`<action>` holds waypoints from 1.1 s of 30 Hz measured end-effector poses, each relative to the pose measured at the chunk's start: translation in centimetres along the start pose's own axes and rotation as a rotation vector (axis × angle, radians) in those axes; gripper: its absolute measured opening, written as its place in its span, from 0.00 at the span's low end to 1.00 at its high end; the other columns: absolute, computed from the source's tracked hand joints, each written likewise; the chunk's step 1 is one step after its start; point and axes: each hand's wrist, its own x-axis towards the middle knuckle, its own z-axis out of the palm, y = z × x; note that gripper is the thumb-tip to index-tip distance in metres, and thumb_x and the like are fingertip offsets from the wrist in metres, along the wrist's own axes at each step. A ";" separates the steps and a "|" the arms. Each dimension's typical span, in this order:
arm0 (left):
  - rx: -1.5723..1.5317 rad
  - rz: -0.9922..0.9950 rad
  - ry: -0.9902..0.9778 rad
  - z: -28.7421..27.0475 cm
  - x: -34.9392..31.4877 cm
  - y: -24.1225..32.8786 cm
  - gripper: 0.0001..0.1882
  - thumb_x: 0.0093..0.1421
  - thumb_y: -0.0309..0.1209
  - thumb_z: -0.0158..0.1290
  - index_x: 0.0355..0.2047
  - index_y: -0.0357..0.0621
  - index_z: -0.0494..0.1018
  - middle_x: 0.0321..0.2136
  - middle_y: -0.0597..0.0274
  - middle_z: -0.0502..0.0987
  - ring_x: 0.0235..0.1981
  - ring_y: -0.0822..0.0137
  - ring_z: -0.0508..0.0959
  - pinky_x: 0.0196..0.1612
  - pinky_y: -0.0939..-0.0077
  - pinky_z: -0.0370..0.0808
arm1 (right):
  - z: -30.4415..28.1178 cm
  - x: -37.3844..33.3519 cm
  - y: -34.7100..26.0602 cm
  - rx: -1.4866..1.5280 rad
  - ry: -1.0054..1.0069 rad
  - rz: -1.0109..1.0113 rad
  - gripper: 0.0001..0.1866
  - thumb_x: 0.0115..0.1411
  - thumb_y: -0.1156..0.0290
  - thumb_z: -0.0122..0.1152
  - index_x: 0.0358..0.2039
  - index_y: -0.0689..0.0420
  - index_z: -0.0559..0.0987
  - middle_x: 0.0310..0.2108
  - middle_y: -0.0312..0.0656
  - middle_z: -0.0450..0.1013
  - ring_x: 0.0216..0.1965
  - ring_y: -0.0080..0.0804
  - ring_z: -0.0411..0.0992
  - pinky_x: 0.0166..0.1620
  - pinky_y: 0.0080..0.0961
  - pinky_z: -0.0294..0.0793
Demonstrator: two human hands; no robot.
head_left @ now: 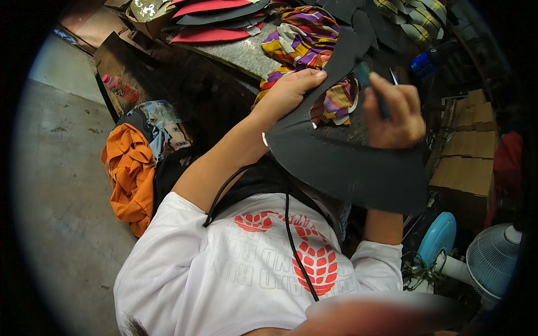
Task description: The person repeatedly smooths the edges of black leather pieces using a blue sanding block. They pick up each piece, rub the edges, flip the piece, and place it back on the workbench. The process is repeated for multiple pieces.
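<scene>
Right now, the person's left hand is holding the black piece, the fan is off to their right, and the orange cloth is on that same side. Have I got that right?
Not quite: the orange cloth is off to the person's left, as the head view shows. The left hand does hold the black piece, and the fan is to the right.

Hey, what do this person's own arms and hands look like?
Both sleeves are short and white. The left hand and right hand are gloveless, the left wrist bare. A thin black cable runs over the white T-shirt, which bears red sole prints.
</scene>
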 end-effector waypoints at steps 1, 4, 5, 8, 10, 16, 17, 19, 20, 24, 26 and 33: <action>-0.036 -0.031 -0.015 -0.3 0.0 0.0 0.14 0.72 0.41 0.45 0.31 0.46 0.66 0.13 0.69 0.63 0.10 0.77 0.61 0.14 0.80 0.59 | 0.1 -0.3 -0.2 0.048 0.002 -0.046 0.20 0.45 0.81 0.73 0.40 0.49 0.85 0.27 0.37 0.73 0.25 0.29 0.74 0.27 0.26 0.74; -0.090 -0.049 -0.128 -1.2 0.1 -0.1 0.12 0.70 0.39 0.47 0.37 0.43 0.70 0.17 0.67 0.68 0.15 0.74 0.69 0.19 0.78 0.67 | 0.1 -0.7 -0.2 0.025 -0.052 -0.074 0.21 0.44 0.82 0.73 0.40 0.49 0.85 0.26 0.37 0.71 0.25 0.30 0.73 0.27 0.25 0.73; -0.106 -0.064 -0.114 -1.2 0.1 -0.2 0.12 0.70 0.39 0.47 0.36 0.43 0.70 0.17 0.67 0.68 0.15 0.74 0.68 0.19 0.78 0.66 | 0.2 -0.5 0.1 -0.001 -0.027 -0.056 0.20 0.45 0.82 0.73 0.39 0.49 0.85 0.26 0.37 0.72 0.25 0.30 0.73 0.27 0.25 0.73; -0.067 -0.086 -0.101 -0.9 0.0 -0.1 0.11 0.70 0.39 0.48 0.36 0.44 0.69 0.16 0.68 0.67 0.14 0.74 0.67 0.18 0.78 0.65 | 0.4 1.0 1.6 -0.137 0.122 -0.031 0.16 0.44 0.75 0.75 0.37 0.46 0.85 0.24 0.34 0.71 0.23 0.31 0.73 0.25 0.26 0.73; -0.019 -0.078 -0.076 -0.3 -0.2 0.0 0.13 0.71 0.40 0.47 0.33 0.45 0.67 0.14 0.69 0.64 0.11 0.75 0.64 0.15 0.79 0.61 | 0.4 1.6 2.2 -0.094 0.161 0.018 0.15 0.48 0.77 0.73 0.37 0.49 0.85 0.27 0.35 0.73 0.26 0.29 0.74 0.29 0.25 0.74; -0.030 -0.016 0.006 0.3 -0.3 0.3 0.16 0.71 0.42 0.46 0.29 0.47 0.66 0.12 0.71 0.63 0.07 0.78 0.59 0.10 0.84 0.56 | 1.0 0.5 0.9 0.181 0.091 0.043 0.16 0.47 0.80 0.72 0.38 0.52 0.85 0.26 0.38 0.74 0.26 0.31 0.76 0.29 0.24 0.74; -0.045 -0.026 0.013 0.1 -0.2 0.4 0.14 0.71 0.41 0.47 0.32 0.46 0.68 0.14 0.68 0.65 0.09 0.76 0.63 0.13 0.82 0.60 | 1.0 0.2 0.6 0.222 0.051 0.029 0.16 0.46 0.80 0.72 0.38 0.53 0.85 0.26 0.39 0.74 0.26 0.31 0.75 0.29 0.24 0.74; -0.026 -0.053 -0.006 -0.4 0.0 0.5 0.12 0.70 0.40 0.49 0.38 0.44 0.72 0.16 0.64 0.71 0.14 0.72 0.71 0.19 0.78 0.69 | 0.7 -0.4 -0.1 0.305 -0.020 0.005 0.17 0.45 0.82 0.72 0.38 0.55 0.85 0.26 0.40 0.73 0.25 0.31 0.75 0.29 0.24 0.74; 0.014 -0.059 -0.017 -0.6 0.3 0.5 0.13 0.69 0.41 0.49 0.38 0.44 0.72 0.18 0.64 0.72 0.14 0.73 0.71 0.19 0.79 0.69 | 0.6 -0.6 -0.3 0.331 -0.060 -0.028 0.18 0.44 0.82 0.72 0.38 0.55 0.85 0.26 0.40 0.74 0.25 0.31 0.75 0.28 0.24 0.74; 0.001 0.047 0.054 -0.3 1.6 -0.3 0.13 0.70 0.41 0.48 0.41 0.45 0.72 0.17 0.68 0.70 0.09 0.77 0.64 0.10 0.83 0.58 | 0.4 -1.1 -0.7 0.441 -0.194 -0.146 0.21 0.42 0.84 0.72 0.39 0.56 0.84 0.27 0.39 0.75 0.25 0.32 0.75 0.27 0.23 0.74; -0.031 0.094 0.054 -0.3 2.3 -0.5 0.14 0.70 0.40 0.48 0.45 0.43 0.71 0.22 0.67 0.73 0.12 0.76 0.68 0.12 0.82 0.62 | 0.4 -1.1 -0.7 0.439 -0.168 -0.119 0.21 0.42 0.84 0.72 0.39 0.56 0.84 0.27 0.40 0.75 0.25 0.32 0.75 0.27 0.24 0.75; 0.045 0.196 0.000 -1.5 3.6 0.0 0.15 0.67 0.38 0.53 0.47 0.40 0.76 0.33 0.67 0.80 0.32 0.79 0.78 0.37 0.85 0.76 | 0.2 -0.6 -0.5 0.689 -0.368 -0.011 0.17 0.46 0.84 0.69 0.40 0.59 0.84 0.30 0.43 0.76 0.30 0.29 0.75 0.34 0.22 0.75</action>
